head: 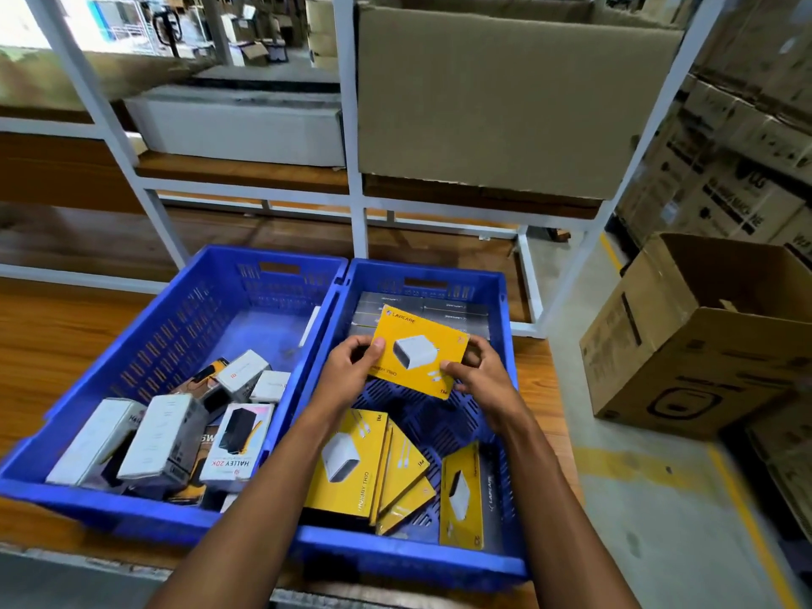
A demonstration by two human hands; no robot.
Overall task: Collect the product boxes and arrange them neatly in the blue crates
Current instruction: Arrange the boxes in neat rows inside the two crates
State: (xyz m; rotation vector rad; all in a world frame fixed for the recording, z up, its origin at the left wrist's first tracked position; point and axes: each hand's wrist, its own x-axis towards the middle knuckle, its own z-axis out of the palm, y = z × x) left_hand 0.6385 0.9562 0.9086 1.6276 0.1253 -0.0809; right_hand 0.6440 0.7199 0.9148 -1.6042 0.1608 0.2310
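Held box: we see a flat yellow cardboard product box [419, 350] printed with a white charger, held tilted above the middle of the right blue plastic crate [509, 340].
Left grip: our left hand [351, 367] pinches the box's left edge, thumb on its face.
Right grip: our right hand [481, 371] pinches the lower right corner, fingers curled behind.
Right crate contents: a row of dark grey boxes [422, 312] lines the far wall; four more yellow boxes [351, 468] lie loosely at the near end.
Left crate: the second blue plastic crate [175, 327], touching the first, holds a jumble of white and black boxes [162, 437].
Worktop: both crates sit on a wooden worktop [52, 340].
Surroundings: a white metal shelf frame [358, 204] stands behind; an open brown cardboard carton [703, 345] sits on the floor to the right.
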